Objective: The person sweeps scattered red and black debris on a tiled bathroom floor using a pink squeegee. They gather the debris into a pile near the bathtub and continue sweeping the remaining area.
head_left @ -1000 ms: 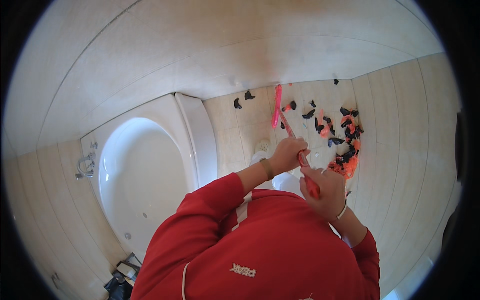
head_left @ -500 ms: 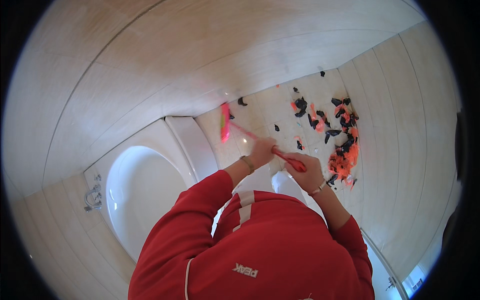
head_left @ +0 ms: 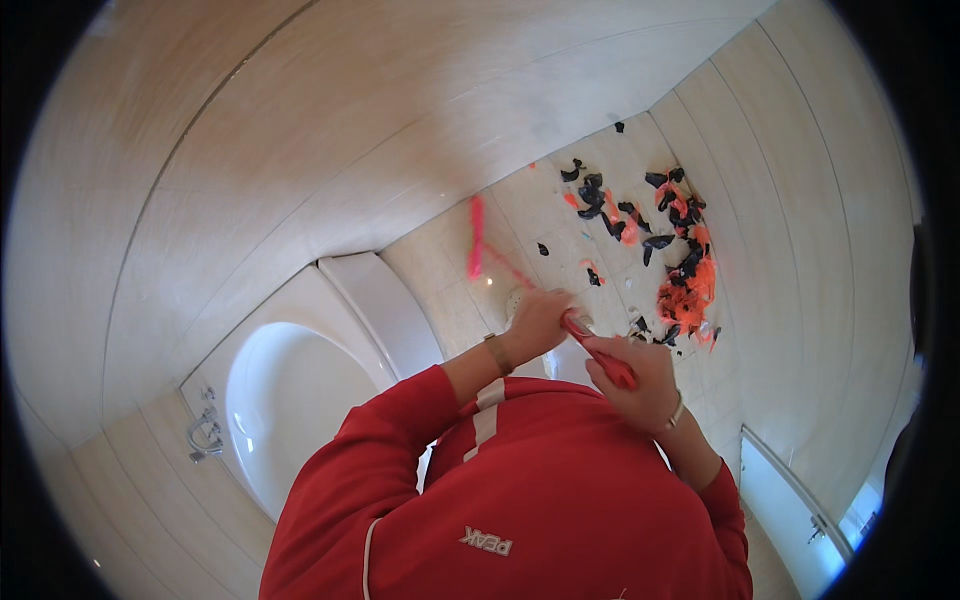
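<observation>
Both of my hands are wrapped round the handle of a broom (head_left: 608, 358) with a red grip and a pink head. My left hand (head_left: 537, 325), with a watch at its wrist, holds the shaft further down. At the end of the grip is my right hand (head_left: 643, 380), a pale band round its wrist. The broom head is smeared by motion and stands at the floor near the far wall. To its right, black and orange scraps (head_left: 688, 295) are strewn over the tiles, thickest along the right wall. One small black scrap (head_left: 543, 249) lies apart, nearer the broom.
A white bathtub (head_left: 385, 305) with a chrome tap (head_left: 205, 437) fills the left side. Tiled walls bound the floor (head_left: 430, 250) at the far side and the right. A white door-like panel (head_left: 790, 510) stands at the lower right. A white fixture is partly hidden below my hands.
The broom head has moved right, away from the tub. My hands have shifted slightly right and nearer to me. A black scrap that lay by the broom head now lies further right, near the others.
</observation>
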Demonstrator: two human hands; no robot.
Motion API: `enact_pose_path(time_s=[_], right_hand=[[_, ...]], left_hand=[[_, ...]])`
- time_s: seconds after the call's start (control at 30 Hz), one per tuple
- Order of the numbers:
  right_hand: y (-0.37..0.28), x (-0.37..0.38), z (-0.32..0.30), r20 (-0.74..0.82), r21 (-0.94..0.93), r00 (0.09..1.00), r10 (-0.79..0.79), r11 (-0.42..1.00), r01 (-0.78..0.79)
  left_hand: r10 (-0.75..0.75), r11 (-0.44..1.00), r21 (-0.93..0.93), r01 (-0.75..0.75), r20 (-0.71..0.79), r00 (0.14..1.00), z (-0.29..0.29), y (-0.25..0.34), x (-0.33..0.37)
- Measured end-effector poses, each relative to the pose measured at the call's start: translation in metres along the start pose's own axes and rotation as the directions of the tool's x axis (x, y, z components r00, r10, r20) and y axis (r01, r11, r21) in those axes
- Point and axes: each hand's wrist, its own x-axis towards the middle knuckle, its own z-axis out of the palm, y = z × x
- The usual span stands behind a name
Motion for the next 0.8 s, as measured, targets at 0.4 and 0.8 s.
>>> enact_pose_path(time_s=[0.4,0.8], right_hand=[[0.063,-0.011,-0.014,-0.116,-0.051,0.986,0.118,0.991,-0.125],[0.012,-0.049,-0.023,-0.098,-0.255,0.981,-0.169,0.957,0.14]], left_hand=[[0.049,0.991,-0.12,-0.054,-0.049,0.998,0.092,-0.017,0.025],[0.161,0.978,-0.154,-0.142,0.121,0.979,0.025,0.054,0.034]])
